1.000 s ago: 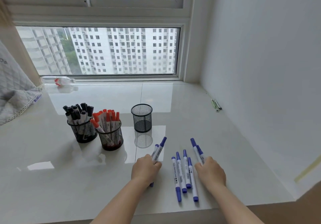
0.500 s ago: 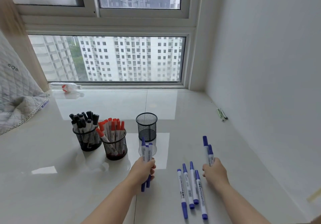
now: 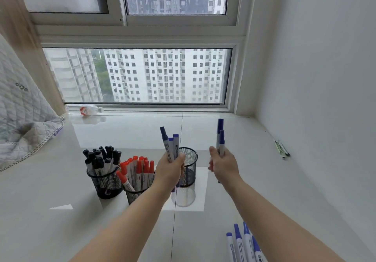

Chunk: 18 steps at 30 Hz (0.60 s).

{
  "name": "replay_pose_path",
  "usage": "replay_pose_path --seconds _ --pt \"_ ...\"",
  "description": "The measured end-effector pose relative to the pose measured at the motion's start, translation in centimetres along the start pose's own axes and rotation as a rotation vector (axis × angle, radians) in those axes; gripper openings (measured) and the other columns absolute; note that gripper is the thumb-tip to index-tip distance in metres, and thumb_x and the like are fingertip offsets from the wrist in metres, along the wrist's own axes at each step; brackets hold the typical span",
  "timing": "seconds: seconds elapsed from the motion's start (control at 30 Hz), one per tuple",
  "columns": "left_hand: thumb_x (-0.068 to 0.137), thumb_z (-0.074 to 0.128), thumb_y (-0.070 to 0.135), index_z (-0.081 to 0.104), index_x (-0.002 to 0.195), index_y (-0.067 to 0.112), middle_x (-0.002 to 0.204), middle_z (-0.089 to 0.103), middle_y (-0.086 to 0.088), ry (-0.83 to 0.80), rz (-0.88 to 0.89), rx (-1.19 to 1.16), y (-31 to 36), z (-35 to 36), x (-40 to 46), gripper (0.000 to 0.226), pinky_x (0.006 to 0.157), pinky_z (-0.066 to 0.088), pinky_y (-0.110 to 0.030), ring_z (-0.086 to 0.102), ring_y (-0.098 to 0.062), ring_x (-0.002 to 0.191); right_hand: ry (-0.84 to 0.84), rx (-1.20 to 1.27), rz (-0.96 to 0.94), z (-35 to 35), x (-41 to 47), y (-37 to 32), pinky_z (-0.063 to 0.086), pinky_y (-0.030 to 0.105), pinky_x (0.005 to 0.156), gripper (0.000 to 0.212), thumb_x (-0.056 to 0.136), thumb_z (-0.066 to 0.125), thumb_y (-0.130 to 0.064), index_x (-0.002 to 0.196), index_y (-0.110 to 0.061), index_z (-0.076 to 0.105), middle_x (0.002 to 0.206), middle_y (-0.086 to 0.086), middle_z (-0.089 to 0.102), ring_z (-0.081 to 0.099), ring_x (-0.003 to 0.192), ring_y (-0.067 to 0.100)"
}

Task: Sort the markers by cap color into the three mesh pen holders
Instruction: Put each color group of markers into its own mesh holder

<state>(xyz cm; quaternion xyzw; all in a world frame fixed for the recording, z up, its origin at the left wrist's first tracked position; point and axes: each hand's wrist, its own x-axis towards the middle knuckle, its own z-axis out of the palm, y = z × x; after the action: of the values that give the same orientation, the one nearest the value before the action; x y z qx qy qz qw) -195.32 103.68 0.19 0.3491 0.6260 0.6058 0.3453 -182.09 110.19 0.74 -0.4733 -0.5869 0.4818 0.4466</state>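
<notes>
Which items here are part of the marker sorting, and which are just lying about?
Job: blue markers in the left hand and right hand; blue markers on the counter; empty mesh holder; black-marker holder; red-marker holder.
Lying about: plastic bottle; quilted fabric; green pens by the wall.

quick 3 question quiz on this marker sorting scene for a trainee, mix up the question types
1. True or false: the rightmost mesh holder already holds blue markers.
2. How many blue-capped markers does the right hand hold?
3. Which caps fill the leftmost holder? A) red B) black C) blue

Key
1. False: it looks empty; the left hand holds its blue markers in front of it.
2. Two.
3. B; red caps fill the middle holder, and loose blue markers lie on the table.
</notes>
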Motion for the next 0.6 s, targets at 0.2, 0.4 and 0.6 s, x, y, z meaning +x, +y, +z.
replay_pose_path --seconds 0.2,0.4,0.6 --pt "0.094 0.052 0.029 0.054 0.095 0.02 0.077 0.059 0.004 0.153 0.173 -0.101 1.6 2.1 4.9 0.01 0.06 0.042 -0.026 0.052 -0.011 0.063 0.029 0.329 0.003 4.9 4.9 -2.3 0.046 0.024 0.062 0.03 0.094 0.044 -0.042 0.08 -0.017 0.054 0.069 -0.003 0.068 0.062 0.064 0.01" --pt "0.092 0.049 0.039 0.053 0.082 0.036 0.083 0.064 0.013 0.23 0.151 -0.076 -1.9 3.3 7.5 0.011 0.067 0.041 -0.023 0.056 -0.006 0.078 -0.01 0.266 0.086 7.4 7.4 1.2 0.042 0.01 0.039 0.038 0.093 0.044 -0.046 0.077 -0.018 0.063 0.074 0.0 0.063 0.054 0.056 0.01" --pt "0.093 0.05 0.037 0.051 0.081 0.039 0.081 0.061 0.017 0.254 0.114 0.062 -5.1 2.8 8.1 0.012 0.065 0.039 -0.025 0.056 -0.003 0.08 -0.077 0.217 0.103 8.1 7.2 4.2 0.04 0.015 0.05 0.031 0.094 0.051 -0.033 0.092 -0.007 0.067 0.08 0.001 0.072 0.053 0.043 -0.004"
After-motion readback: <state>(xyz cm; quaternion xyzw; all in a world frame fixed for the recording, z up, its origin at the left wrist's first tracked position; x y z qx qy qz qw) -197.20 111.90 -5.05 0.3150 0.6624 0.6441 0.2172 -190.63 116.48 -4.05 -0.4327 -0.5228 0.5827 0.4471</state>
